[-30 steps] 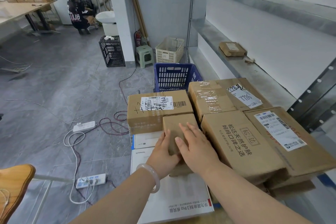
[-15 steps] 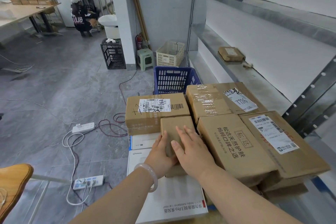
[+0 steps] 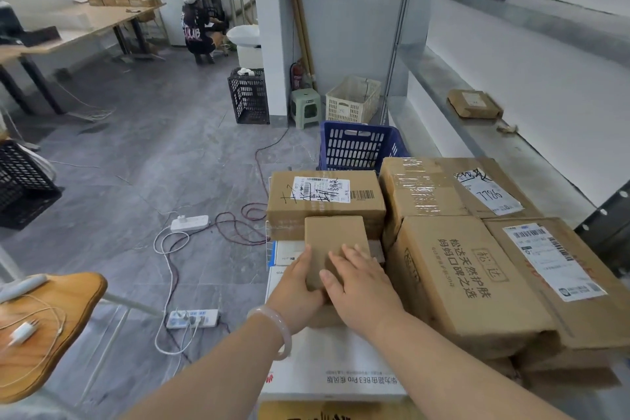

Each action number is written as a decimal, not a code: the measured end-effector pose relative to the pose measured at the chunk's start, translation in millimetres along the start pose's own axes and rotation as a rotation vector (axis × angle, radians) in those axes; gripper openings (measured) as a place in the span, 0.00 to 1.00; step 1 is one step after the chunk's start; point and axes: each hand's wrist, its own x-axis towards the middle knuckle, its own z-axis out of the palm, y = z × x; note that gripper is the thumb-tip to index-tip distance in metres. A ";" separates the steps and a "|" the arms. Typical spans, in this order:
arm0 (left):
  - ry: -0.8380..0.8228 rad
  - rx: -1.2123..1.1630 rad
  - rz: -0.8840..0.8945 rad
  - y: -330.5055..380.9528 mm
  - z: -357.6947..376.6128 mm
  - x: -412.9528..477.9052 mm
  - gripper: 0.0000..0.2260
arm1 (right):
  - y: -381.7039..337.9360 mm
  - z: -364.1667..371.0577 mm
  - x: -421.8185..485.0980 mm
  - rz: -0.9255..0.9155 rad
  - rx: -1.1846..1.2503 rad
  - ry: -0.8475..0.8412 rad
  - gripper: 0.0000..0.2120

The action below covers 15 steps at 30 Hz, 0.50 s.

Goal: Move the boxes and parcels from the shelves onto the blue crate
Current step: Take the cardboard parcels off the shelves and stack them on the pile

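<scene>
Light was bright, even and diffuse with only faint soft shadows, mild sheen on the grey tiled floor [image 3: 136,160] and the tape-wrapped brown cardboard box [image 3: 421,187], wide-angle bowing in the grey metal shelf rack [image 3: 511,147] near the edges, and far background slightly soft.

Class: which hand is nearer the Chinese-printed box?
Right. The right hand lies beside the printed box, atop the small box; the left hand holds that small box's left side.

Matt cardboard box [image 3: 335,242]; glossy tape on carton [image 3: 421,187].
</scene>
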 end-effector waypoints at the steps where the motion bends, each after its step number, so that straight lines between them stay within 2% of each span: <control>1: 0.010 0.000 -0.013 -2.6 -3.4 -2.4 0.35 | -3.9 1.0 0.3 -0.015 -0.008 -0.006 0.28; 15: 0.078 -0.071 -0.092 -26.2 -42.7 -7.4 0.40 | -40.8 15.2 13.3 -0.115 0.018 -0.016 0.28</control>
